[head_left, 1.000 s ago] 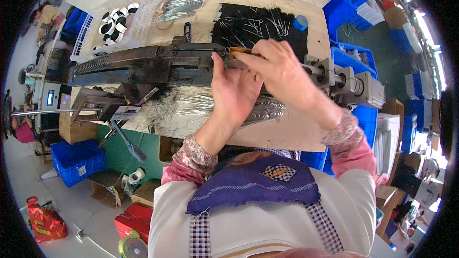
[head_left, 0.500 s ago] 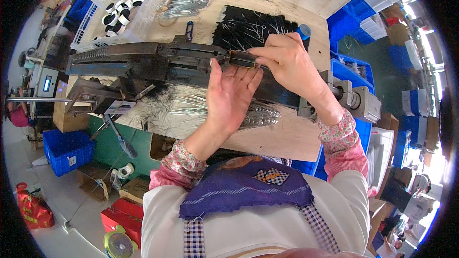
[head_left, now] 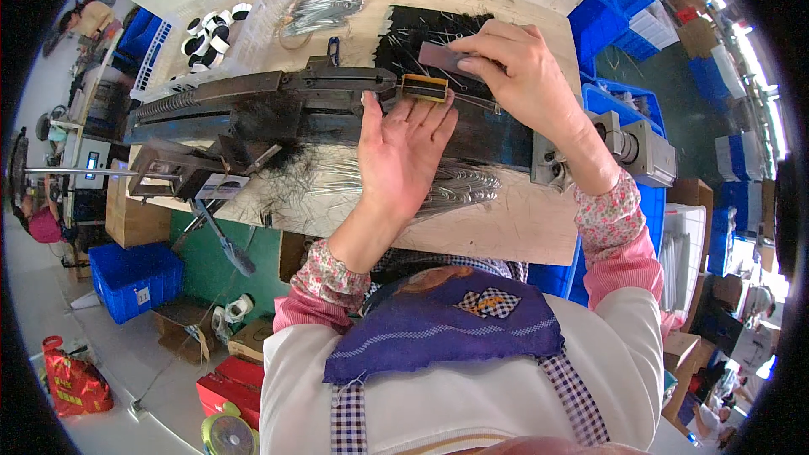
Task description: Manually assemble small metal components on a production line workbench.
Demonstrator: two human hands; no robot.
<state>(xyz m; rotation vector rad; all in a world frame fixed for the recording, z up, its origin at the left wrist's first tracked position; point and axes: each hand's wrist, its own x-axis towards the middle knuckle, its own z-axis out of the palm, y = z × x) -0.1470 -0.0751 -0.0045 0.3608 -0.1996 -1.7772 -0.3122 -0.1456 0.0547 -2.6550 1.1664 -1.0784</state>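
Observation:
My right hand (head_left: 527, 76), closed in a pinch, holds a flat pinkish-brown rectangular piece (head_left: 439, 56) above the black mat (head_left: 404, 25). Palm up, my left hand (head_left: 399, 152) has its fingers stretched out. Their tips meet a small yellow-rimmed box with a dark inside (head_left: 424, 88), its open side showing; whether they bear its weight I cannot tell. The box lies at the right end of a long dark metal bench device (head_left: 337, 88), close to its jaw-like tip. Thin metal pins (head_left: 459, 188) lie heaped below my left hand.
A clear plastic basket (head_left: 265, 17) of black-and-white rings stands at the back left, beside a bundle of metal pins (head_left: 324, 10). Loose pins lie on the black mat. A grey cylindrical fitting (head_left: 645, 152) is at the right, near blue bins (head_left: 590, 34).
My right hand has moved up and right from the box, carrying the flat piece. The box now shows its open inside. My left hand has stayed almost in place.

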